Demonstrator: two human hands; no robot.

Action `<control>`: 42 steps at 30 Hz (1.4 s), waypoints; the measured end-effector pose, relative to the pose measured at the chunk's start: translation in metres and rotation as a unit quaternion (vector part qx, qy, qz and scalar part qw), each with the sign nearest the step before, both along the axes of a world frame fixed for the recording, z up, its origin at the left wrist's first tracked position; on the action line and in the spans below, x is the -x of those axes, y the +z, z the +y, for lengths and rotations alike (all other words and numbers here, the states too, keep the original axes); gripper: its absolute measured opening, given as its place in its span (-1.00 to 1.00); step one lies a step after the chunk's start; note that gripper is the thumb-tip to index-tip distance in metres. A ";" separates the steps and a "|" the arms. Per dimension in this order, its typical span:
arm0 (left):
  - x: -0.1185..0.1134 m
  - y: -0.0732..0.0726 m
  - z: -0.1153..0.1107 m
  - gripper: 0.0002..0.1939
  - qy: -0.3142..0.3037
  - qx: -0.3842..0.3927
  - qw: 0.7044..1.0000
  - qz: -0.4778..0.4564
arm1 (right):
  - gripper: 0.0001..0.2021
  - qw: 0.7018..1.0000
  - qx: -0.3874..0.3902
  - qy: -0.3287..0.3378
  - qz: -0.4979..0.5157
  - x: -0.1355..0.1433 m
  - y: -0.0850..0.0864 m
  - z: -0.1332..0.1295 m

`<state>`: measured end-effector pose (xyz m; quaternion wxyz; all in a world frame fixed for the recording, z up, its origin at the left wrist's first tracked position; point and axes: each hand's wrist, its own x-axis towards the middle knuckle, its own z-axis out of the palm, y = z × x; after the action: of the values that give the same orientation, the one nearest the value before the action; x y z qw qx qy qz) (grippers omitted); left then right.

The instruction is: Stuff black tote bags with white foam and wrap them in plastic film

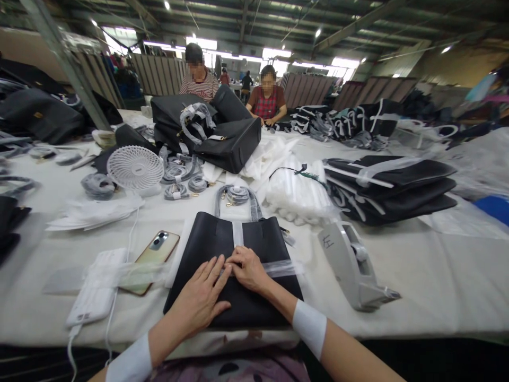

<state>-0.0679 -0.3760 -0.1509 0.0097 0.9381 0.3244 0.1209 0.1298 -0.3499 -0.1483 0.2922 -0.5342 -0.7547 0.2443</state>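
A black handbag [254,305] lies flat before me, its wrapped handles [254,204] pointing away. My left hand [204,289] rests flat on its front, fingers stretched out. Beside it, touching its fingertips, my right hand [247,269] has bent fingers pressed together at the bag's middle; what they pinch is hidden. A pale vertical strip [237,233] runs down from the bag's top edge to my fingers. From my right hand a clear film strip [282,268] stretches to the bag's right side. A coiled, wrapped strap [237,195] with gold clips sits between the handles.
Right of the bag stands a tape dispenser [345,268], with stacked black bags [397,185] behind it. On the left are a phone [159,252], a cabled power bank [97,289] and a white fan [135,168]. More bags [234,143] are piled ahead; two people work beyond.
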 end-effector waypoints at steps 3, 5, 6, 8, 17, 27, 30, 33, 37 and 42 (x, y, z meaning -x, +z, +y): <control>0.003 -0.004 0.000 -0.34 0.029 -0.013 0.999 -0.003 | -0.90 1.000 0.000 -0.001 0.011 0.002 0.001 0.002; 0.002 -0.005 0.000 -0.43 0.051 -0.016 0.998 -0.020 | -0.91 1.000 -0.004 0.004 0.022 0.002 0.003 0.003; 0.001 -0.005 0.000 -0.47 0.059 -0.016 0.998 -0.029 | -0.92 1.000 -0.007 0.007 0.028 0.002 0.005 0.004; -0.001 -0.006 0.001 -0.54 0.068 -0.011 0.996 -0.050 | -0.93 0.999 -0.016 0.009 0.041 0.001 0.011 0.003; -0.004 0.000 0.005 -0.54 0.078 0.044 0.988 -0.126 | -0.57 0.942 -0.178 0.215 -0.185 -0.010 0.024 -0.022; 0.056 0.007 -0.019 -0.81 0.418 0.121 0.720 -0.541 | -0.48 0.927 -0.230 0.182 -0.235 -0.007 -0.008 -0.016; 0.072 0.001 -0.015 -0.65 0.462 0.266 0.492 -0.688 | -0.46 0.927 -0.233 0.183 -0.230 -0.007 -0.009 -0.015; 0.069 -0.002 0.000 -0.58 0.419 0.336 0.443 -0.718 | -0.44 0.928 -0.239 0.184 -0.219 -0.007 -0.010 -0.014; 0.054 -0.004 0.019 -0.61 0.422 0.353 0.388 -0.739 | -0.43 0.927 -0.247 0.184 -0.214 -0.007 -0.010 -0.013; 0.049 -0.008 0.029 -0.61 0.477 0.314 0.353 -0.741 | -0.44 0.924 -0.258 0.182 -0.218 -0.007 -0.010 -0.013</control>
<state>-0.1167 -0.3475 -0.1594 0.4811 0.0834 0.5926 0.6406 0.1369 -0.3627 -0.1583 0.1989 -0.3342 -0.9207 -0.0320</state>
